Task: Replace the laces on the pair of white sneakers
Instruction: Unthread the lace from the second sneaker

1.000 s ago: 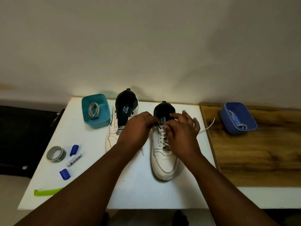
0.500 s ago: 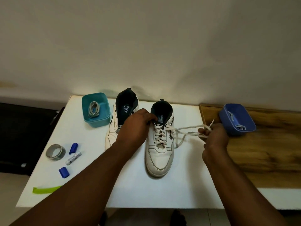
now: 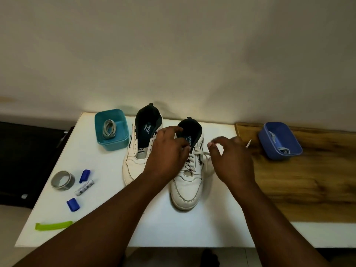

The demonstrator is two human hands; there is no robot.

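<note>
From the head view we see a tape roll (image 3: 63,180), a battery (image 3: 84,188), two blue caps (image 3: 84,175) and a green strip (image 3: 54,226) on the white table (image 3: 192,232). Our left hand (image 3: 167,155) covers the laced sneaker's (image 3: 187,182) tongue, its grip hidden from us. Our right hand (image 3: 232,158) pinches the white lace (image 3: 202,153). The unlaced sneaker (image 3: 141,149) stands beside, insole reading "Sparx". A teal bin (image 3: 112,130) holds grey laces (image 3: 109,129); a blue bin (image 3: 280,140) holds more.

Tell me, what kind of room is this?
Probably a plain room at home or a small workroom, set up for a shoe job: a white tabletop against a bare wall, a wooden board beside it, and a teal plastic tub holding a coiled lace.
</note>
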